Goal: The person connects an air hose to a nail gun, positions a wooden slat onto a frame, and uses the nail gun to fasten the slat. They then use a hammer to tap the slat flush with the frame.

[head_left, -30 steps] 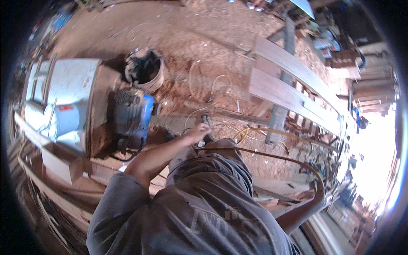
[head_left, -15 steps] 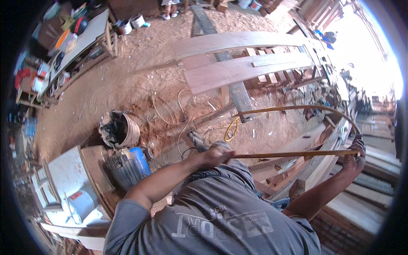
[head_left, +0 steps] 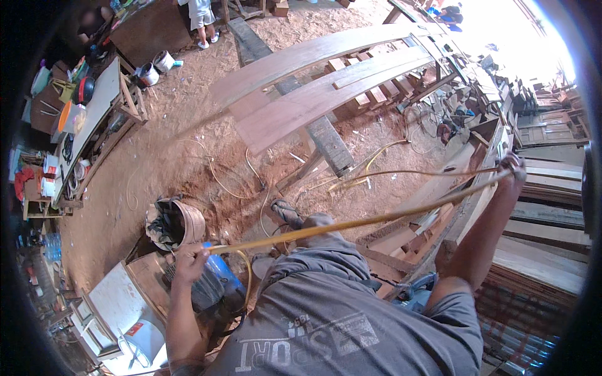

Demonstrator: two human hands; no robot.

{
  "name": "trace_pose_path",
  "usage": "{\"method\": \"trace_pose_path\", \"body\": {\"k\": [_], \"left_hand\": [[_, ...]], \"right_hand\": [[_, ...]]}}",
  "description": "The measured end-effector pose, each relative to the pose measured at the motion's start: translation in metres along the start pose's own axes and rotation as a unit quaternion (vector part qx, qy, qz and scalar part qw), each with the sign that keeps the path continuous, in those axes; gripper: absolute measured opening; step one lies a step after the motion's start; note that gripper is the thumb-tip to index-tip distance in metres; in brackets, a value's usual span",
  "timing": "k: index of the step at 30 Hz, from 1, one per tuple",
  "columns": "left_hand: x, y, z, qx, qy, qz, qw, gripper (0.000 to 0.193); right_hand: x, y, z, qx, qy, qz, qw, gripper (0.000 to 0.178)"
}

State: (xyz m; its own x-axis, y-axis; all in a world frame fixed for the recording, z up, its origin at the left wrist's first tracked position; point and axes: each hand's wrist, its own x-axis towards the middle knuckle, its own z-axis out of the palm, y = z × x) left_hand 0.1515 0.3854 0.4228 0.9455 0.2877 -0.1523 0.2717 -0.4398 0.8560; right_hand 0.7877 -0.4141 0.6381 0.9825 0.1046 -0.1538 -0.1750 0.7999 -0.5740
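A long yellow-brown hose (head_left: 351, 219) is stretched between my two hands across the front of my body. My left hand (head_left: 190, 260) is closed round it at the lower left, beside a blue-tanked air compressor (head_left: 224, 276). A short length of the hose curls down from near that hand toward the compressor. At the far right, my right hand (head_left: 514, 168) grips the hose above stacked boards. From there another stretch runs back leftward, over the dirt floor.
Wide planks (head_left: 313, 103) rest on a dark beam (head_left: 329, 147) ahead. An open bucket (head_left: 182, 222) stands near the compressor. A cluttered workbench (head_left: 94, 113) is at the left, stacked boards (head_left: 539, 250) at the right. A person in white shorts (head_left: 202, 19) stands at the back.
My left hand has moved left and down toward the compressor, and my right hand has risen. The hose between them is now longer and slanted. My view has shifted.
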Motion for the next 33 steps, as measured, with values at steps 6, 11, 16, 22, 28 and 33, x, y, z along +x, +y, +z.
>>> {"method": "trace_pose_path", "body": {"k": [6,11,16,22,28,33], "left_hand": [[0.045,-0.064,0.007,0.123,0.006,-0.04,0.992,0.039],[0.137,-0.038,0.067,0.047,0.02,0.032,0.998,0.043],[0.17,-0.065,0.154,0.14,-0.08,0.14,0.977,0.038],[0.221,-0.082,0.264,0.321,-0.033,-0.018,0.946,0.057],[0.184,-0.113,0.247,0.305,0.201,-0.317,0.875,0.066],[0.021,-0.149,0.257,0.069,0.039,-0.515,0.854,0.061]], "right_hand": [[0.079,-0.004,0.022,-0.116,0.098,0.007,0.988,0.035],[0.066,0.0,0.055,-0.271,0.128,-0.152,0.942,0.039],[0.034,0.103,-0.058,-0.51,0.232,-0.211,0.801,0.043],[-0.064,0.346,-0.215,-0.862,0.046,0.214,0.457,0.048],[-0.194,0.532,-0.16,-0.794,-0.307,0.406,0.331,0.042],[-0.179,0.543,-0.175,-0.721,-0.382,0.435,0.382,0.05]]}}
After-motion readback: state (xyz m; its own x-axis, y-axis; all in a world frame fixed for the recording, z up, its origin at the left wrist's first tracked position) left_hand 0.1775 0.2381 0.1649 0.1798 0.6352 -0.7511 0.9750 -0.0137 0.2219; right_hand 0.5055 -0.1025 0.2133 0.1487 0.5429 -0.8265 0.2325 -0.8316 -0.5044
